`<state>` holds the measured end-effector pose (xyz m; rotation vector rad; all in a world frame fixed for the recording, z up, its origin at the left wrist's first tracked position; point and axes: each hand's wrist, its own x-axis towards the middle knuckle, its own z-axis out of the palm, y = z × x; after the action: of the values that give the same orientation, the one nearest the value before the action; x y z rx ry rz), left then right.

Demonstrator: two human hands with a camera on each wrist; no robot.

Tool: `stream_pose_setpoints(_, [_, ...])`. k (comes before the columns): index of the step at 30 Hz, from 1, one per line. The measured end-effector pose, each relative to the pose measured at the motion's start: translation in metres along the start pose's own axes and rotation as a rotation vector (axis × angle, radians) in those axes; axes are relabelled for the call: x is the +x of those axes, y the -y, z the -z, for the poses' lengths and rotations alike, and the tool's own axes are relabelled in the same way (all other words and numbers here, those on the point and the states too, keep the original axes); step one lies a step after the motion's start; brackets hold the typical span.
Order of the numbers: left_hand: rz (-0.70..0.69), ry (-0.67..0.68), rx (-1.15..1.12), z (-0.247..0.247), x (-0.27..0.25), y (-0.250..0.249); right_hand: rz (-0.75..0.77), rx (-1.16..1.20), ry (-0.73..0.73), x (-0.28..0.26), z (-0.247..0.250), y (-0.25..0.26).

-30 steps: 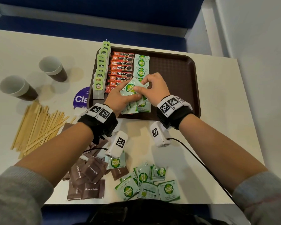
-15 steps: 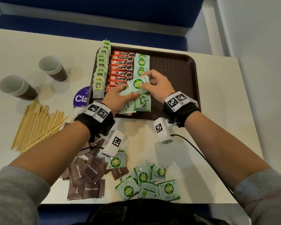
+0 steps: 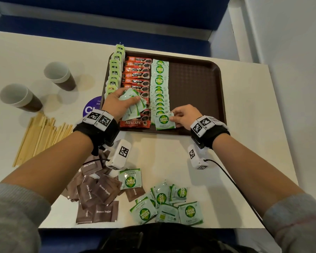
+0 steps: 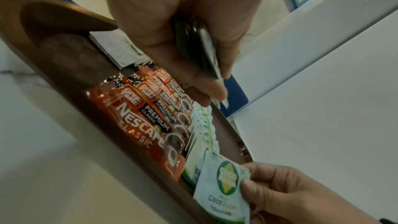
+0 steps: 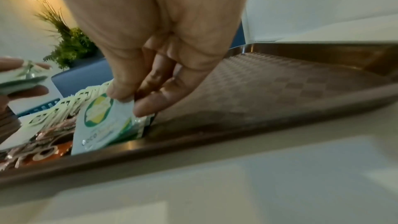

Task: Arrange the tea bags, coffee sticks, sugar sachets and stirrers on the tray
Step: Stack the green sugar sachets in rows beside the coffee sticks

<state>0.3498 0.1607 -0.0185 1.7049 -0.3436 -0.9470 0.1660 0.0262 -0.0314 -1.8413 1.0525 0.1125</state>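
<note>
A brown tray (image 3: 195,84) holds a column of green tea bags (image 3: 115,72), a column of red coffee sticks (image 3: 138,73) and a column of green coco sugar sachets (image 3: 160,83). My right hand (image 3: 182,116) pinches one green sachet (image 3: 164,121) at the near end of that column, by the tray's front rim; the pinch also shows in the right wrist view (image 5: 103,122). My left hand (image 3: 117,103) grips a small stack of green sachets (image 3: 133,103) above the coffee sticks. In the left wrist view the stack (image 4: 210,54) is edge-on between the fingers.
Wooden stirrers (image 3: 40,136) lie in a pile at the left. Two paper cups (image 3: 60,75) (image 3: 19,97) stand behind them. Brown sugar sachets (image 3: 97,198) and several loose green sachets (image 3: 168,203) lie on the table near its front edge. The tray's right half is bare.
My right hand took one sachet from the left hand's stack and moved it down and right to the near end of the green column. The left hand drew back left over the coffee sticks.
</note>
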Motion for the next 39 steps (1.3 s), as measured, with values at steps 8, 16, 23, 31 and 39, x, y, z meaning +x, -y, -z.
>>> stream_pose_setpoints(8, [0.005, 0.037, 0.047, -0.003, 0.001, 0.005, -0.007, 0.024, -0.106, 0.003, -0.012, -0.003])
stream_pose_setpoints(16, [0.001, 0.038, 0.037, -0.002, 0.0, 0.003, -0.003, 0.027, -0.14, 0.006, -0.02, -0.003])
stream_pose_setpoints(23, [0.017, 0.103, -0.007, -0.008, 0.0, 0.003, -0.003, 0.006, -0.22, 0.006, -0.01, 0.0])
stream_pose_setpoints(31, [-0.003, 0.197, -0.112, -0.023, 0.001, -0.008, 0.144, 0.091, -0.153, 0.014, 0.001, 0.04])
stream_pose_setpoints(39, [-0.029, 0.239, -0.168, -0.034, 0.019, -0.025, 0.138, 0.316, -0.074, 0.034, 0.012, 0.055])
